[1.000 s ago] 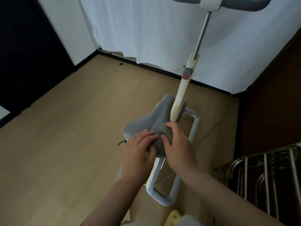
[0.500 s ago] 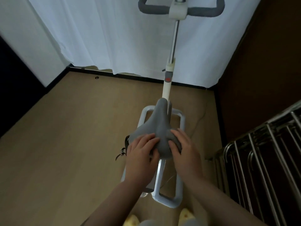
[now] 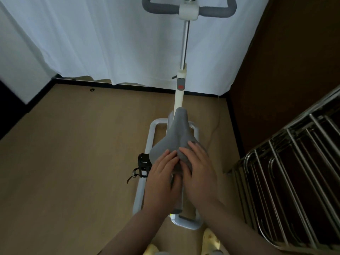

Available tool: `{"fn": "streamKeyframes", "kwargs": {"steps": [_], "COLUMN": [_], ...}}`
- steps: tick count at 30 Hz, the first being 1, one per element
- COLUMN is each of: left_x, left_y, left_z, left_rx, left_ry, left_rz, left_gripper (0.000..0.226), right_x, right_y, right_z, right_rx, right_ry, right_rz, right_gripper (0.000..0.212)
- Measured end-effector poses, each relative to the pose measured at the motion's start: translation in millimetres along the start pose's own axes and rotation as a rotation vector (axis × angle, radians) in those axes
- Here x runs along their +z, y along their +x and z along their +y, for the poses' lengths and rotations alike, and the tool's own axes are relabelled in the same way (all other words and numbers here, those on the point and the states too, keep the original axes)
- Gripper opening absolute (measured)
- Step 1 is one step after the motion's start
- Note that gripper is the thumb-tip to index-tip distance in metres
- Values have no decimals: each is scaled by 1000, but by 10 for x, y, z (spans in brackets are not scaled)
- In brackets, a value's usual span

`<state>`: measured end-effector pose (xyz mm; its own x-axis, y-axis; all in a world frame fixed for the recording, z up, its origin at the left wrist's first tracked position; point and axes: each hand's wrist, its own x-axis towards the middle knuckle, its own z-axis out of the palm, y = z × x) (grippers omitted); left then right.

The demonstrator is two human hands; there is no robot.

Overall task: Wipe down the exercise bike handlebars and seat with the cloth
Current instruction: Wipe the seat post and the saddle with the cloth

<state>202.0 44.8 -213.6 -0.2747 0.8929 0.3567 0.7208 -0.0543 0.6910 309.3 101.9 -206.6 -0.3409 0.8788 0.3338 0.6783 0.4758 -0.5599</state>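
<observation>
While left hand (image 3: 161,178) is laid flat, fingers together, on seat (image 3: 177,138) rear at 6 o'clock, grey cloth (image 3: 182,163) is pressed under right hand (image 3: 199,173) fingers.

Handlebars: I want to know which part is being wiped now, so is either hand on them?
No. Both the left hand and the right hand are on the rear of the seat, while the handlebars stand untouched.

Dim room, lit from the far side by daylight glowing through the sheer white curtain (image 3: 114,37). The tan wooden floor (image 3: 64,162) darkens toward the near edge; corners fall nearly black. Wide-angle bending bows straight lines outward; detail is soft throughout.
</observation>
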Motion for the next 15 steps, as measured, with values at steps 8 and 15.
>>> {"fn": "streamKeyframes", "kwargs": {"steps": [8,15], "left_x": [-116,-174], "left_y": [-65,-110], "left_z": [-225,-242], "left_rx": [-17,-66], "left_ry": [-73,-111], "left_rz": [48,54], "left_gripper": [44,47], "right_x": [94,-46], "right_y": [-163,-158], "right_z": [-2,182], "right_rx": [165,194], "right_ry": [109,220], "right_rz": [173,114], "right_gripper": [42,45]}}
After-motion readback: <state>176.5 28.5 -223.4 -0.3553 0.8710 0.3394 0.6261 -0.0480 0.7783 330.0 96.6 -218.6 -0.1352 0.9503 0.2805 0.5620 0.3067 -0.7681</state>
